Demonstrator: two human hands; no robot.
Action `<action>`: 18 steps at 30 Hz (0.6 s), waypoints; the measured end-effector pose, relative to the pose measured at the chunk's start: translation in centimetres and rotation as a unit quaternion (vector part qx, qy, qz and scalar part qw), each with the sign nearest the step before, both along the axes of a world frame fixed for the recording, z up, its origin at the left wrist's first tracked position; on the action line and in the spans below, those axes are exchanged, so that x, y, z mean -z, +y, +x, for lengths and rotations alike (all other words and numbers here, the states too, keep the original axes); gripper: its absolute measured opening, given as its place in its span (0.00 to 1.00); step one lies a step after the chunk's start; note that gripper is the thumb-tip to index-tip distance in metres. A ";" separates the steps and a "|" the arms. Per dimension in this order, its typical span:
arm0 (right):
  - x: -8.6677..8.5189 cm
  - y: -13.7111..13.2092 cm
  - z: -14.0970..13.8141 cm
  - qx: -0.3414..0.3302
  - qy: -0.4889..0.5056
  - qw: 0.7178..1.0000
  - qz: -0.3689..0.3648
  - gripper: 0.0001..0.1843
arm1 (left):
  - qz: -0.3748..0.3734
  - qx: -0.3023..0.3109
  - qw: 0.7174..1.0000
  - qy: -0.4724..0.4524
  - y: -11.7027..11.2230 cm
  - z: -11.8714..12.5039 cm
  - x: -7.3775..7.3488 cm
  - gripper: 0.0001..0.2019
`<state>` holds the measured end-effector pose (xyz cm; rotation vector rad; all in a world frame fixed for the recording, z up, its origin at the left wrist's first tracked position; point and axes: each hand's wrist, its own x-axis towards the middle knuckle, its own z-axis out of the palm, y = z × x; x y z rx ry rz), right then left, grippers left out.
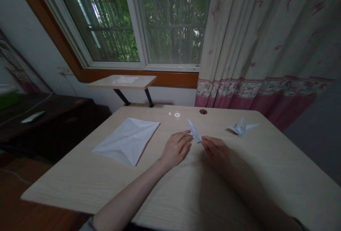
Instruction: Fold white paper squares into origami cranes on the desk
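A small folded white paper piece (194, 130) lies on the light wooden table (186, 188), pointing away from me. My left hand (176, 149) rests just left of it, fingers together, fingertips touching its left edge. My right hand (215, 149) pinches the paper's near right corner with thumb and forefinger. A finished white paper crane (242, 128) stands to the right, apart from both hands. A creased, unfolded white paper sheet (127, 140) lies flat to the left.
The table has a round cable hole (203, 111) at its far edge. Behind it are a small shelf (122, 81) under the window, a patterned curtain (266, 46) on the right and a dark low cabinet (48, 117) on the left.
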<state>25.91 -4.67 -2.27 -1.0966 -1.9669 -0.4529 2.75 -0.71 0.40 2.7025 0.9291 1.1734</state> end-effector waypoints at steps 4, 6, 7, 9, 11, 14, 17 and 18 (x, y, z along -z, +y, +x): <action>-0.8 -0.7 -0.5 -0.021 -0.088 0.995 0.031 0.22 | -0.007 -0.024 0.999 -0.042 -0.1 0.1 0.3 0.12; -1.0 -0.8 -1.0 -0.023 -0.116 0.992 0.044 0.24 | -0.028 -0.061 0.996 -0.064 0.0 0.1 0.5 0.10; -1.0 -0.8 -1.2 -0.021 -0.127 0.990 0.050 0.24 | -0.039 -0.080 0.994 -0.068 0.0 0.0 0.6 0.11; -0.9 -0.9 -1.6 -0.015 -0.151 0.987 0.052 0.22 | -0.053 -0.107 0.991 -0.054 0.0 0.0 0.6 0.12; -0.6 -1.0 -1.7 -0.010 -0.170 0.984 0.045 0.21 | -0.060 -0.112 0.992 -0.018 0.0 0.0 0.3 0.14; -0.4 -1.2 -2.0 -0.014 -0.185 0.983 0.004 0.22 | -0.064 -0.109 0.991 0.037 -0.1 0.1 -0.1 0.15; -0.7 -1.7 -2.5 -0.037 -0.174 0.982 -0.066 0.24 | -0.074 -0.117 0.989 0.053 -0.1 0.2 -0.2 0.13; -0.8 -1.8 -2.8 -0.048 -0.161 0.982 -0.086 0.24 | -0.078 -0.117 0.989 0.051 -0.1 0.2 -0.2 0.13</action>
